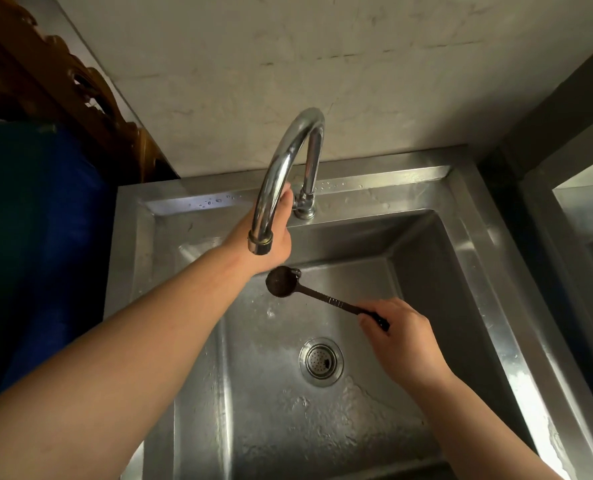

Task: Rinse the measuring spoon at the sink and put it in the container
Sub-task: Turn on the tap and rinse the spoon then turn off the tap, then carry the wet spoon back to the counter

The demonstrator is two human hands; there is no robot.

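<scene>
Meanwhile right hand (400, 337) pinches measuring spoon (308, 292) handle; left hand (274, 237) reaches behind faucet (288, 161).

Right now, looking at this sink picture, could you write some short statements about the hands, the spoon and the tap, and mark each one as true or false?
1. The right hand holds the measuring spoon by the end of its handle. True.
2. The spoon's bowl is clean and shiny. False: dark residue covers it.
3. The left hand reaches behind the faucet spout. True.
4. Water streams from the spout. False: no stream is visible.
5. The spoon lies on the sink bottom by the drain. False: it is held above the basin, below the spout.
</scene>
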